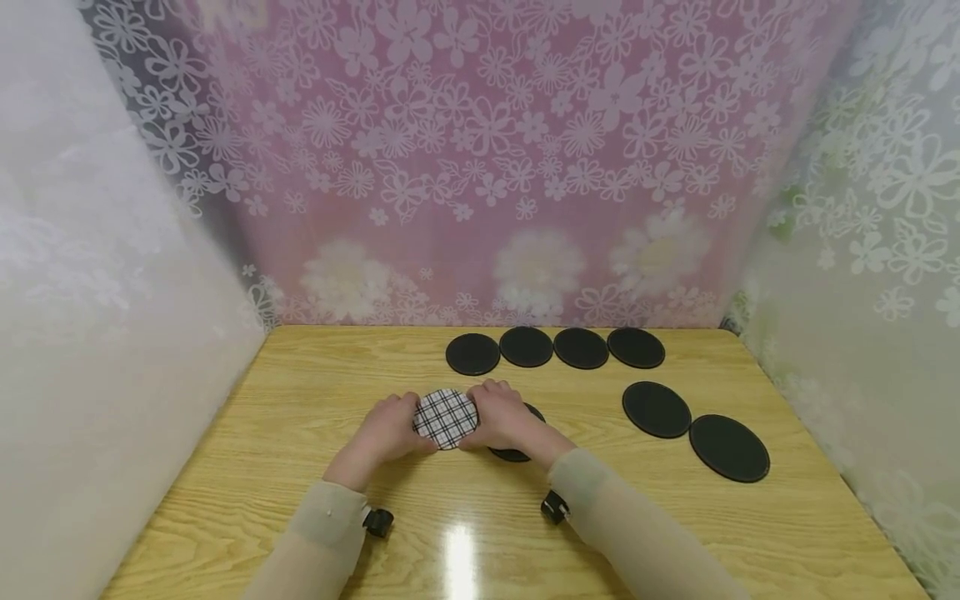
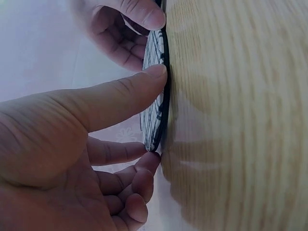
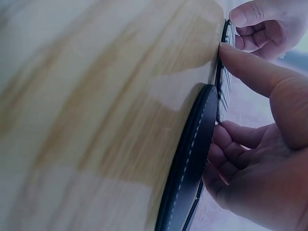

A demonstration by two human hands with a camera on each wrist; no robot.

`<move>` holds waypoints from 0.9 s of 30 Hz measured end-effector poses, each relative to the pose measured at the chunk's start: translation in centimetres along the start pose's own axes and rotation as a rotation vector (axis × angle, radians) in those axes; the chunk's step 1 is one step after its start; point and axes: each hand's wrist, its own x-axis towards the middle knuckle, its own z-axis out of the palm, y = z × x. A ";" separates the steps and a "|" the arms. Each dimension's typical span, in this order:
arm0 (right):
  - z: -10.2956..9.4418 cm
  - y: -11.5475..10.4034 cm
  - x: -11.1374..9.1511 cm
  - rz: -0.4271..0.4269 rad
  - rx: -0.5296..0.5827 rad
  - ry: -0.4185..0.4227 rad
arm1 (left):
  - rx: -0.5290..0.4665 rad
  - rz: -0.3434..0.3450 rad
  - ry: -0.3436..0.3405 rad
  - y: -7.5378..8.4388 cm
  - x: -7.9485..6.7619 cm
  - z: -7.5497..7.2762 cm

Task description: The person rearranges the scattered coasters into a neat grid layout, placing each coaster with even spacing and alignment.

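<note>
A round coaster (image 1: 446, 418) with a black-and-white plaid face and a dark rim lies between both hands, low over the wooden table. My left hand (image 1: 386, 429) holds its left edge, with the thumb on the near side and fingers on the far side. On the opposite edge, my right hand (image 1: 497, 414) grips it the same way. In the left wrist view the coaster's plaid face (image 2: 153, 115) is seen nearly edge-on beside the tabletop. A black coaster (image 3: 192, 139) with pale stitching lies just right of the plaid one, partly hidden under the right hand and wrist.
Four-sided wooden table (image 1: 300, 383) with flowered cloth walls (image 1: 480, 167) behind and at both sides. Several black coasters (image 1: 527, 347) form a row along the back edge. Two further black coasters, one nearer the middle (image 1: 657, 409) and one nearer the edge (image 1: 729, 448), lie at right.
</note>
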 end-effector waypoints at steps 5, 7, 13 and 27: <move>-0.2 0.4 -0.2 -0.019 -0.013 -0.022 | 0.009 0.009 -0.015 0.1 0.0 0.1; -0.3 0.6 -0.3 -0.026 -0.022 -0.031 | 0.013 0.014 -0.022 0.2 0.0 0.1; -0.8 0.9 -0.6 -0.037 -0.024 -0.049 | 0.042 0.011 -0.036 0.7 -0.2 0.1; -1.1 1.9 -1.0 -0.061 -0.030 -0.065 | 0.087 0.025 -0.024 1.6 -0.5 0.4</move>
